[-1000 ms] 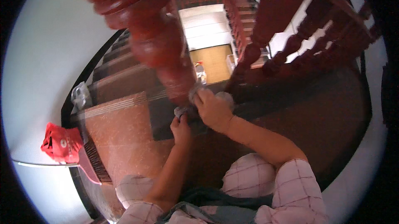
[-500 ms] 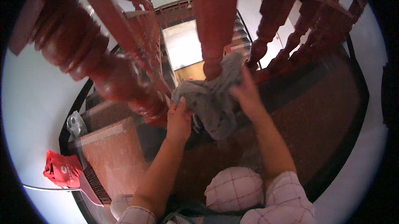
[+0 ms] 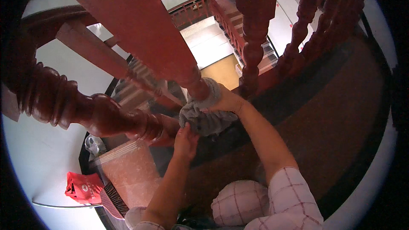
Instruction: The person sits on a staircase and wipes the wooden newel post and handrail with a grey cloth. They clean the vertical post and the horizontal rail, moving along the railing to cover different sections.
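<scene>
A grey cloth (image 3: 206,121) is wrapped partly round the lower neck of a red-brown wooden baluster (image 3: 157,38), with its loose folds hanging in front. My left hand (image 3: 186,141) pinches the cloth's lower left edge. Close to the baluster on its right side, my right hand (image 3: 229,101) is closed on the cloth and presses it against the wood; its fingertips are hidden behind the cloth and the post.
A thick turned newel post (image 3: 102,110) leans in from the left. More balusters (image 3: 254,46) stand to the right. Through the gaps, stairs (image 3: 236,17) drop to a lower level. A red bag (image 3: 85,187), a brush (image 3: 114,200) and a clear plastic bag (image 3: 94,144) lie at lower left.
The view has shifted and tilted, so the balusters lean differently. My right hand has come in closer to the baluster, and the cloth now wraps tighter round its neck. My left hand keeps its hold.
</scene>
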Motion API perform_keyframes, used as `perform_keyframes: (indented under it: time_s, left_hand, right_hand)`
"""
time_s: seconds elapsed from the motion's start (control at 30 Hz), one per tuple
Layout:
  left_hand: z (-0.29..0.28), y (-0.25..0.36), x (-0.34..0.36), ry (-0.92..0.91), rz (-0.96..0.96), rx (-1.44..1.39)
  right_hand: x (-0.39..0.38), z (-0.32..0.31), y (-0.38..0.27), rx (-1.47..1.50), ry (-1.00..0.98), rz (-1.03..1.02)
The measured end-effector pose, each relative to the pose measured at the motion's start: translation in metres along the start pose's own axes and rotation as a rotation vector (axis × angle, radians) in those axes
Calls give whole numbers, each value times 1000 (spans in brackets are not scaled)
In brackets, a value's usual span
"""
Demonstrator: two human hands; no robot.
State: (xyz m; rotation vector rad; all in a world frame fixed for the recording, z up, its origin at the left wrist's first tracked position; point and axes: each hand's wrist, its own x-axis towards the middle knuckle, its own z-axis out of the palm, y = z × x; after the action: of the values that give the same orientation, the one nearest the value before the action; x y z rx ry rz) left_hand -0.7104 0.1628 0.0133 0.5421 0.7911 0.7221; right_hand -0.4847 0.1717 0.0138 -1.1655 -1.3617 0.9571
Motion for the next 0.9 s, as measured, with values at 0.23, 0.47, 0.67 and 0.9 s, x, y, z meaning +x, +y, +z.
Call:
perform_keyframes:
  time_s: [0.23, 0.47, 0.67, 0.9]
  left_hand:
    - [-19, -26, -17, 27, 6, 102]
    - [16, -21, -31, 86, 7, 135]
    - [-8, -26, -38, 1, 12, 297]
    - [-1, -60, -63, -210, -103, 537]
  right_hand:
    - [-5, 55, -25, -75, 607, -203]
    - [-11, 62, -32, -105, 684, -212]
    - [-56, 7, -41, 59, 370, -94]
    - [-178, -7, 11, 53, 603, 282]
